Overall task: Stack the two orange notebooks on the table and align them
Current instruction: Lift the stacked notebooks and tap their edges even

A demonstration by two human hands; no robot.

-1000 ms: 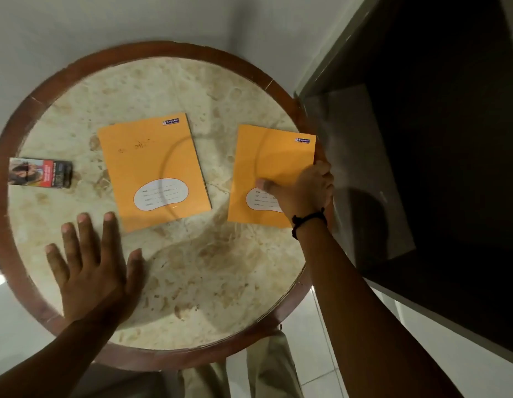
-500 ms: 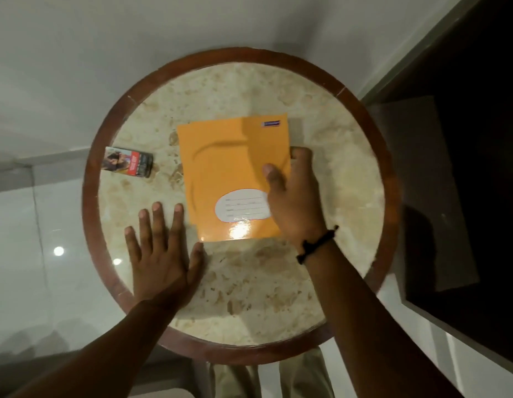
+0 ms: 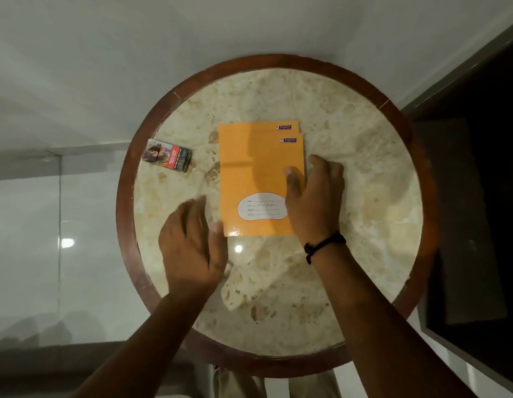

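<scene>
The round marble tabletop (image 3: pixel 350 173) carries two orange notebooks at frame centre: the top notebook (image 3: pixel 258 173) lies on the lower notebook (image 3: pixel 249 127), whose far edge shows. Right hand (image 3: pixel 312 202) rests on their right edge, fingers spread; left hand (image 3: pixel 192 248), blurred, touches the near-left corner. A small printed box (image 3: pixel 167 158) lies left.

"Popular" stands on a small blue logo at the far right corner of the top notebook (image 3: pixel 261 179), beyond the right hand (image 3: pixel 312 202), and again on the lower notebook (image 3: pixel 258 127). The label's lines and the pack's (image 3: pixel 167 158) print are too small to read.
</scene>
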